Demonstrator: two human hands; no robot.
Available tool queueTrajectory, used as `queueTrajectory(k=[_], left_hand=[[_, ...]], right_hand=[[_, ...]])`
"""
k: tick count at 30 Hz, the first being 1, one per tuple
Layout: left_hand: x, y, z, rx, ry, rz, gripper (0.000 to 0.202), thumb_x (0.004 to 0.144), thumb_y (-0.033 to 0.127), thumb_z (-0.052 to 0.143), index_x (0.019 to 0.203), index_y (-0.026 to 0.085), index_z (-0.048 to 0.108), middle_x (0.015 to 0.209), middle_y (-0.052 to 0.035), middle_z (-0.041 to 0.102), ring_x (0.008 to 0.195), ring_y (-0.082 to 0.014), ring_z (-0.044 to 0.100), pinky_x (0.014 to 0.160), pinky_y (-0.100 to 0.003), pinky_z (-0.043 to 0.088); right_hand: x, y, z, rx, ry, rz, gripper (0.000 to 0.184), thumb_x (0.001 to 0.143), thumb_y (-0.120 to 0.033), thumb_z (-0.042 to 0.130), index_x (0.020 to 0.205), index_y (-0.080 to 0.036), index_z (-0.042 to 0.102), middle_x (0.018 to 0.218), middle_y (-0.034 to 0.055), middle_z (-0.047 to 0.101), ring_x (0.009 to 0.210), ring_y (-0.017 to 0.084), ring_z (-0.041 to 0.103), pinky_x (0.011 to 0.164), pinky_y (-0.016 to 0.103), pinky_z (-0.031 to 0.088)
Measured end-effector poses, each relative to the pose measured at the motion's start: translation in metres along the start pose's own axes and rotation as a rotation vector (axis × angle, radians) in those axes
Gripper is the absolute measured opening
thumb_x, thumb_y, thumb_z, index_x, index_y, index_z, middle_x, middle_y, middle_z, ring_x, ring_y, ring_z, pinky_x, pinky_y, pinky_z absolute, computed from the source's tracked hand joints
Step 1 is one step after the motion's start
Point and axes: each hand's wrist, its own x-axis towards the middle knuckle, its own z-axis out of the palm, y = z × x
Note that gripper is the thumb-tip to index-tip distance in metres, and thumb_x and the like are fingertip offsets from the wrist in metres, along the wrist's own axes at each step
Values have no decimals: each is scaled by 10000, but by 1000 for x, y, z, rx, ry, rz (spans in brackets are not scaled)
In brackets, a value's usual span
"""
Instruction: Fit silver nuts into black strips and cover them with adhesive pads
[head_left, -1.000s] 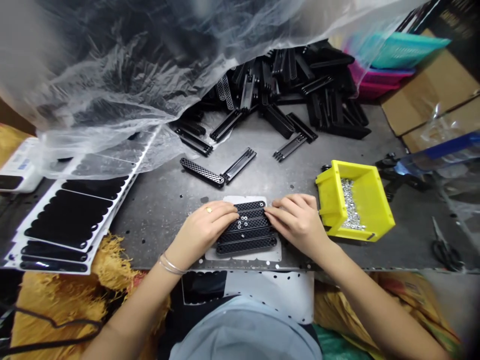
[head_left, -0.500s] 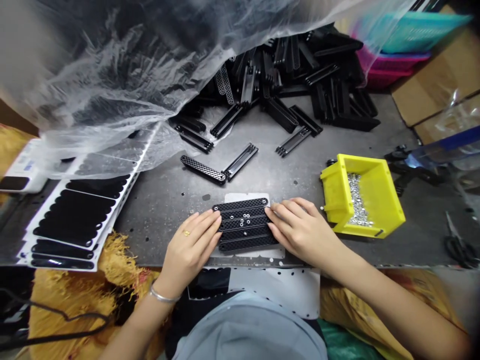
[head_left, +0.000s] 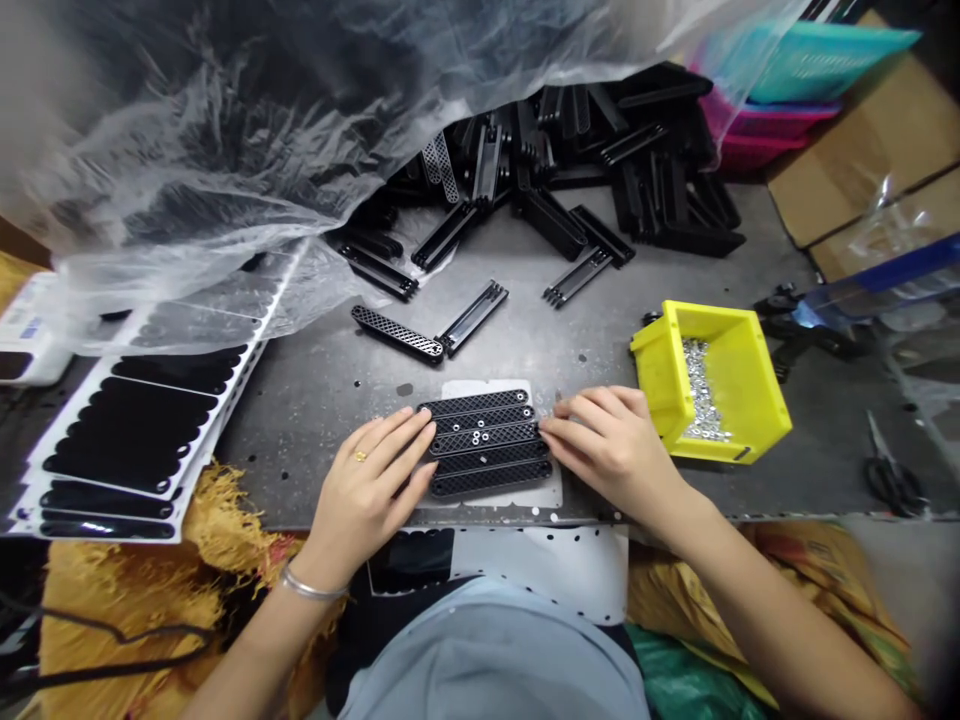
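Black bars (head_left: 511, 435), crosshatched, round-ended, small pale rings (head_left: 476, 439) on top

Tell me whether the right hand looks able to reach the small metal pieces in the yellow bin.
Likely yes: the right hand is close beside the yellow bin, whose open top leaves the small metal pieces uncovered.

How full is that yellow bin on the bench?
Partly full: inside the yellow bin, small shiny metal pieces lie along its left side, with bare yellow plastic showing beside them.
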Motion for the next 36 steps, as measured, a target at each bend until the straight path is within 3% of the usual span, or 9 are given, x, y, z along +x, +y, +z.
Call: queueTrajectory(k=[5, 10, 16, 20, 25, 30, 36], left_hand=[[2, 4, 2, -29, 43, -4, 529, 975, 157, 648, 1486, 237, 536, 1365, -101, 714, 1297, -275, 656, 1084, -470, 504], [0, -3, -5, 18, -49, 30, 528, 1000, 210, 622, 1516, 230, 515, 1430, -100, 672, 1362, -291, 606, 1126, -477, 456], [4, -28, -18, 15, -154, 144, 449, 1030, 267, 589, 1478, 260, 563, 1474, -57, 641, 1422, -278, 549, 1106, -451, 456], [9, -31, -14, -16, -115, 150, 391, 1018, 249, 598, 1408, 250, 624, 1440, -62, 668, 1395, -276, 575, 1086, -453, 470], [6, -16, -4, 33, -4, 116, 398, 988, 169, 631, 1381, 234, 635, 1360, -68, 721, 1309, -262, 647, 1095, -452, 456], [14, -4, 0, -76, -9, 50, 356, 1010, 138, 594, 1359, 191, 633, 1318, -89, 738, 1304, -243, 642, 1090, -431, 469], [42, -4, 3, -173, -45, 104, 191, 1046, 183, 544, 1153, 202, 701, 1114, -51, 776, 1054, -183, 695, 1018, -386, 499]], right_hand=[[-9, -4, -5, -176, 56, -198, 125, 991, -218, 659, 1067, -191, 755, 1046, 38, 792, 986, 193, 652, 934, 349, 417], [-2, -12, -12, -246, 29, -233, 169, 1004, -216, 637, 1041, -120, 772, 1043, 65, 795, 1001, 213, 653, 957, 350, 446], [6, 12, -16, -159, -17, -453, 175, 1022, -218, 605, 1025, -148, 766, 1129, 75, 785, 954, 204, 644, 895, 365, 474], [21, 3, 0, 53, -49, -276, 161, 1023, -226, 602, 1012, -161, 749, 988, 71, 765, 894, 192, 623, 772, 349, 452], [44, -19, 23, 160, -61, -122, 194, 1049, -238, 552, 1025, -168, 731, 947, 65, 726, 868, 195, 579, 742, 335, 396], [22, -11, 9, 192, -89, -27, 168, 1027, -233, 592, 928, -174, 714, 897, 48, 706, 845, 197, 552, 744, 342, 371], [-10, -4, -9, 43, -38, -57, 110, 1008, -175, 619, 1035, -169, 725, 923, 57, 738, 860, 201, 574, 749, 347, 366]])
